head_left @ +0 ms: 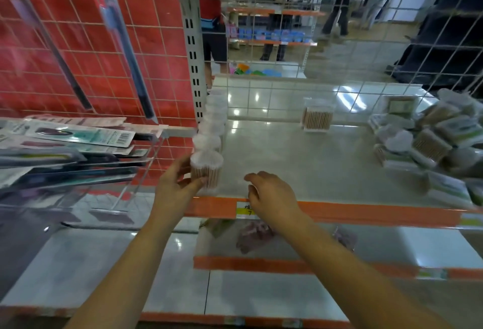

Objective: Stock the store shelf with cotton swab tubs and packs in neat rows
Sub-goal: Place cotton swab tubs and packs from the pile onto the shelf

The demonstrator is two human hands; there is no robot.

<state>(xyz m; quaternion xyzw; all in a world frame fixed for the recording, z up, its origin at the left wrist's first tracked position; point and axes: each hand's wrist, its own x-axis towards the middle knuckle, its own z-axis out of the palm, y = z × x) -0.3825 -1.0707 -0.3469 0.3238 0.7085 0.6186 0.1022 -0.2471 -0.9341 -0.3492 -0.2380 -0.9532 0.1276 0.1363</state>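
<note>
front tub (pixel 206 169): round clear tub of cotton swabs, upright at the front-left corner of the shelf (pixel 300 161); nearest in a single-file row of tubs (pixel 213 122) running back along the left upright (pixel 193 49)
handling: looks light and stiff; smooth plastic wall, likely a bit slippery; tall for its base, so probably tips easily (a knock could take the row with it); best held low on the side wall, thumb against fingers, not by the lid
left hand (pixel 177 185): grasping the front tub, thumb on its near side, fingers round the left
right hand (pixel 271 195): over the shelf's orange front edge (pixel 366 215); fingers loosely curled, nothing in it
square tub (pixel 317 117): alone at the back, well apart from the row
loose packs (pixel 428 143): unsorted heap at the shelf's right end; blurred, types hard to tell
left bay: carded goods (pixel 78 138) on clear racks
</note>
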